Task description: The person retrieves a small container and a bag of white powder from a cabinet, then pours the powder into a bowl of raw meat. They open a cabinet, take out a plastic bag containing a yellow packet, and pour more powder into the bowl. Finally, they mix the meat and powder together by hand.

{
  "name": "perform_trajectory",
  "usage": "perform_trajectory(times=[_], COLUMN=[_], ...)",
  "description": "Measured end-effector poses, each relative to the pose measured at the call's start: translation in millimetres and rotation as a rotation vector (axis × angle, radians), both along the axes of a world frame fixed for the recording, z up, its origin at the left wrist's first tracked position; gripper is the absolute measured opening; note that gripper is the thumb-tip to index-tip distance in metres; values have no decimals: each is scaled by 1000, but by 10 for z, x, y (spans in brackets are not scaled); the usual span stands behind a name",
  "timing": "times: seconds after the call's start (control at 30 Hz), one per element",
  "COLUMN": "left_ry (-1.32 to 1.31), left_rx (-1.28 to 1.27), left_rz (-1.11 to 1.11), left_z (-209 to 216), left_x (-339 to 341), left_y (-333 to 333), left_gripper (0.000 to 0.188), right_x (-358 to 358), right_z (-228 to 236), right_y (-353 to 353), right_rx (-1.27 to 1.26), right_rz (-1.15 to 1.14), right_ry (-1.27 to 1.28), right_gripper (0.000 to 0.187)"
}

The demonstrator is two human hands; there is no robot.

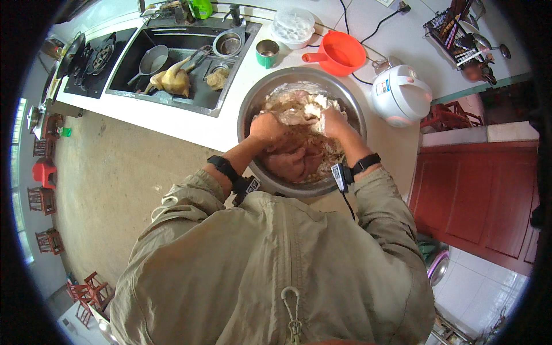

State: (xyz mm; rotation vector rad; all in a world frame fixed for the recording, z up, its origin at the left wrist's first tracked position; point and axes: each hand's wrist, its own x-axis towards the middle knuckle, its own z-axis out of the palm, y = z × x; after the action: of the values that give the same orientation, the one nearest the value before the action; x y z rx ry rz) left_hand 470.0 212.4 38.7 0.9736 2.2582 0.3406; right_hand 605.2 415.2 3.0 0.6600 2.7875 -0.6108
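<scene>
A wide metal basin (246, 109) on the counter holds raw meat (287, 164). White powder, like flour or starch (315, 108), lies in clumps over the meat's far part, with brownish wet matter around it. Both my hands are inside the basin. My left hand (268, 127) is closed at the left, its fingers curled into a pale, coated piece of the meat. Opposite it, my right hand (334, 122) is bent into the white clumps; its fingers look curled, but the powder and meat hide their tips. Dark bands with small tags circle both wrists.
Behind the basin stand a red dipper (342, 53), a green-and-metal mug (267, 53) and a clear-lidded tub (293, 27). A white rice cooker (397, 95) stands to the right. In the sink (213, 109) at left lie a plucked bird (172, 80) and a saucepan (154, 58).
</scene>
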Motion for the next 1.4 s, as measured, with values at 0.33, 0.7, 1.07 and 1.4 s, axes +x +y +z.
perform_trajectory(times=[0.33, 0.7, 1.07, 1.4], left_ry=[34, 10, 328, 191], left_rx=[238, 396, 40, 216], left_rz=[150, -167, -617, -222], left_z=[-577, -299, -301, -399], left_x=[70, 35, 291, 93], left_y=[156, -83, 84, 179], left_gripper=[55, 32, 33, 26], right_x=[-750, 253, 193, -353], right_z=[-355, -62, -110, -396], right_y=[-372, -190, -503, -248], right_rx=[120, -217, 243, 54], right_rz=[-191, 132, 131, -205], right_ry=[-77, 270, -238, 290], right_gripper=[34, 27, 15, 32])
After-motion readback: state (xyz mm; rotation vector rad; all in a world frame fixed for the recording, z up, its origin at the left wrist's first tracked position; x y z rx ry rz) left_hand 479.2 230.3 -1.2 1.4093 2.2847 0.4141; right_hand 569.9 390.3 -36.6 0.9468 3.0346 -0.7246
